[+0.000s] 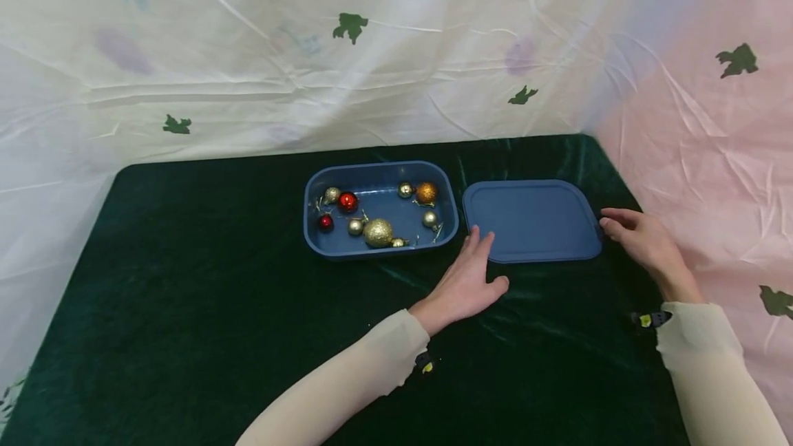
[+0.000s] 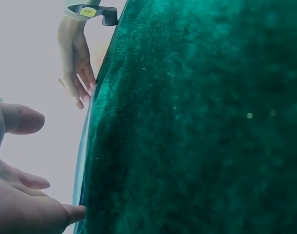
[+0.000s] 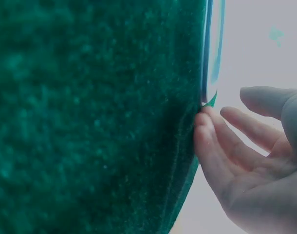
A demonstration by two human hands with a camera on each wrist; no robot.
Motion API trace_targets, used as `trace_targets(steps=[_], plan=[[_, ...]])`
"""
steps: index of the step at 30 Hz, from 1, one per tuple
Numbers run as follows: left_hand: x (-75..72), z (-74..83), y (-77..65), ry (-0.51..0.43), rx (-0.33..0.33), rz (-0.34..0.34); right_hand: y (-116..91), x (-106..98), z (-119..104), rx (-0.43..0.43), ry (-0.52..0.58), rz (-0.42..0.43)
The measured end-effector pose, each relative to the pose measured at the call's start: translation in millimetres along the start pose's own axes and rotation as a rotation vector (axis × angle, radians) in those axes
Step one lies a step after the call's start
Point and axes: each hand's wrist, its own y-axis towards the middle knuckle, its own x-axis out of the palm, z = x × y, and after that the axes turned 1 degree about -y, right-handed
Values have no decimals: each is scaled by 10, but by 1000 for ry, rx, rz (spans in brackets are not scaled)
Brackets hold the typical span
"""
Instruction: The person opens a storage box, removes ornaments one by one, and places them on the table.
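Observation:
A blue rectangular lid (image 1: 533, 222) lies flat on the dark green cloth, right of an uncovered blue box (image 1: 312, 243). Inside the box are several Christmas baubles, among them a large gold glitter bauble (image 1: 378, 233), a red bauble (image 1: 347, 202) and an orange bauble (image 1: 426, 192). My left hand (image 1: 464, 288) reaches the lid's near left corner with its fingers extended and thumb spread. At the lid's right end is my right hand (image 1: 647, 246), fingers slightly bent, fingertips at the edge. The right wrist view shows the lid (image 3: 214, 53) edge-on beside those fingertips. Neither hand grips anything.
The green velvet cloth (image 1: 186, 308) covers the table, whose far edge runs behind the box. Pale fabric (image 1: 248, 40) with green leaf-like patches hangs behind, and pinkish fabric (image 1: 712, 157) hangs close by the right hand.

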Motion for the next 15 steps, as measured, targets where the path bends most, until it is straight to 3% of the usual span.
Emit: trace_targets(steps=[6,11,15], plan=[[-85,-4,-158,78,93,-4,-88,45,-80,-62,-39,78],[-200,3,-294,115,152,62,-203,133,-247,-130,-78,218],[-312,4,-402,140,237,118,-285,218,-425,-162,-82,308]])
